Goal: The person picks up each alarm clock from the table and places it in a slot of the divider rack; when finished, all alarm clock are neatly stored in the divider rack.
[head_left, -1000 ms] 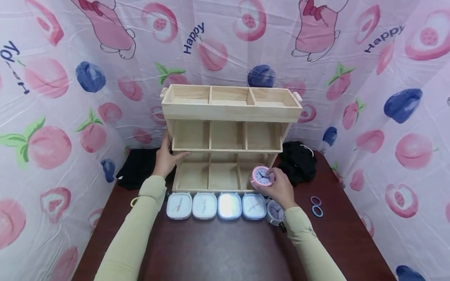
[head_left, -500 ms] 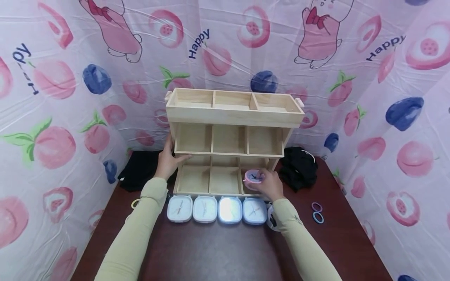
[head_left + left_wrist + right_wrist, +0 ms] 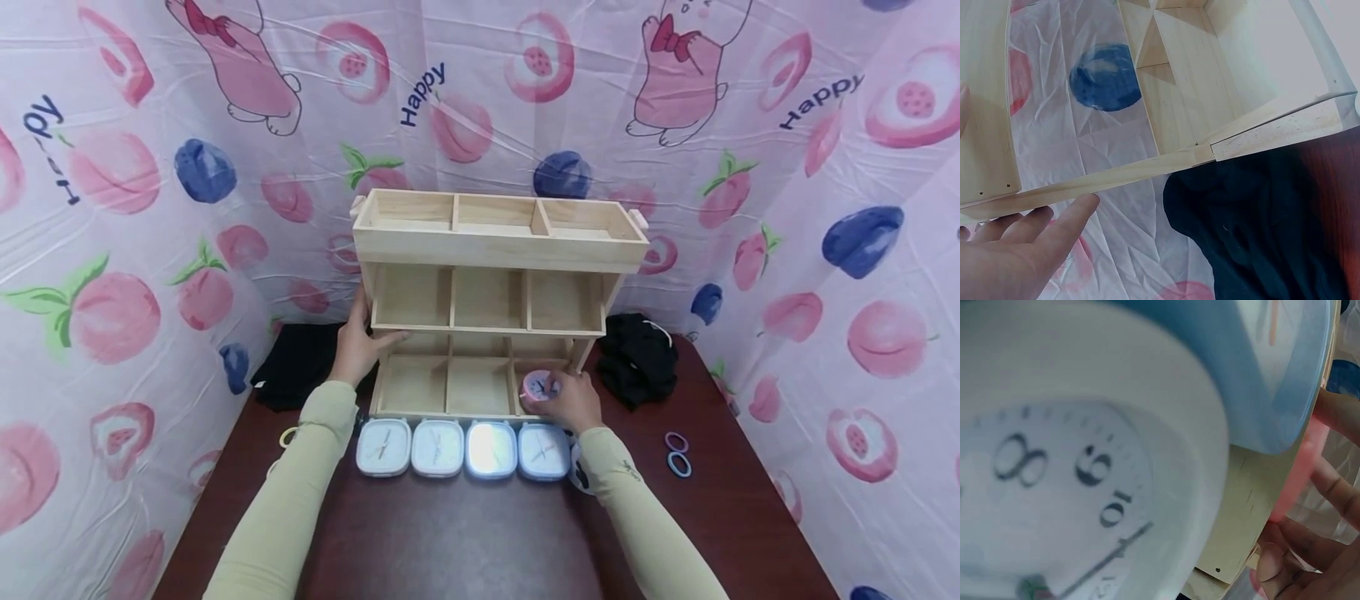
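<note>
A three-tier wooden organizer [image 3: 498,250] with divided trays stands at the middle back of the table. My left hand [image 3: 354,350] holds its left side, thumb by the middle tray's front edge. In the left wrist view, the fingers [image 3: 1063,234] lie against a wooden slat. My right hand [image 3: 576,403] grips a pink round alarm clock [image 3: 536,383] inside the bottom tray's right compartment. The right wrist view shows only a pink edge of that clock [image 3: 1297,481] between the fingers. Whether the clock touches the tray floor is hard to tell.
Several square clocks [image 3: 438,447] line up before the organizer. A round white clock [image 3: 578,468] lies partly under my right wrist. Black cloth bundles [image 3: 637,358] flank the organizer. Purple and blue rings [image 3: 678,464] lie at the right, a yellow ring [image 3: 287,436] at the left.
My right hand has moved left with the pink clock and lowered it into the bottom right compartment. My left hand keeps its hold on the organizer. The head view has shifted slightly.
</note>
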`<state>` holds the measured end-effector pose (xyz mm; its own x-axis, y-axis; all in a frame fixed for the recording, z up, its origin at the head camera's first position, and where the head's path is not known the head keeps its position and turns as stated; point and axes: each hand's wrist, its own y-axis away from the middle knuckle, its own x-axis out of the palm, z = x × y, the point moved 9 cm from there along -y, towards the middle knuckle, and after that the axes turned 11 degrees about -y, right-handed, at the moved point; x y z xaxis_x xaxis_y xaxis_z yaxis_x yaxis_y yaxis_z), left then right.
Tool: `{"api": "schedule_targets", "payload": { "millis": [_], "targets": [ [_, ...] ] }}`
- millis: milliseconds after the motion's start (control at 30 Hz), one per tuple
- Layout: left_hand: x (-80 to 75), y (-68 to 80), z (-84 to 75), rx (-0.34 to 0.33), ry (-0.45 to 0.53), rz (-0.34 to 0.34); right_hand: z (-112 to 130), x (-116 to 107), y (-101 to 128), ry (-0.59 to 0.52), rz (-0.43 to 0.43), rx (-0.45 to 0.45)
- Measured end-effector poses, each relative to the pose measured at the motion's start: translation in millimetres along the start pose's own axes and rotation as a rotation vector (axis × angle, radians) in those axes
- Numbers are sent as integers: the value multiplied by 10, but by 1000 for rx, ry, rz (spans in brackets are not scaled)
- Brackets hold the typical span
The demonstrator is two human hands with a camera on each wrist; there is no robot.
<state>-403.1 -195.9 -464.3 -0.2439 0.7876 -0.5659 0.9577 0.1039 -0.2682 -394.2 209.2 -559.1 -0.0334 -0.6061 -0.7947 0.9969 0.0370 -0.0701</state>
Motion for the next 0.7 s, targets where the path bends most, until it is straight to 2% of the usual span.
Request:
{"api": "schedule_targets", "payload": {
  "millis": [133, 267, 467, 600, 700],
  "targets": [
    [-4, -1, 1, 2, 15, -1, -31, -9, 42, 1, 10, -22],
    [0, -6, 4, 3, 8, 6, -52, -133, 172, -26, -31, -86],
    [-13, -6, 15, 2, -11, 3, -131, -357, 495, -46, -76, -129],
    [-18, 7, 12, -5, -18, 0, -269, -434, 724, -43, -61, -122],
    [-19, 13, 7, -5, -20, -1, -360, -447, 866, -47, -33, -154]
  ]
}}
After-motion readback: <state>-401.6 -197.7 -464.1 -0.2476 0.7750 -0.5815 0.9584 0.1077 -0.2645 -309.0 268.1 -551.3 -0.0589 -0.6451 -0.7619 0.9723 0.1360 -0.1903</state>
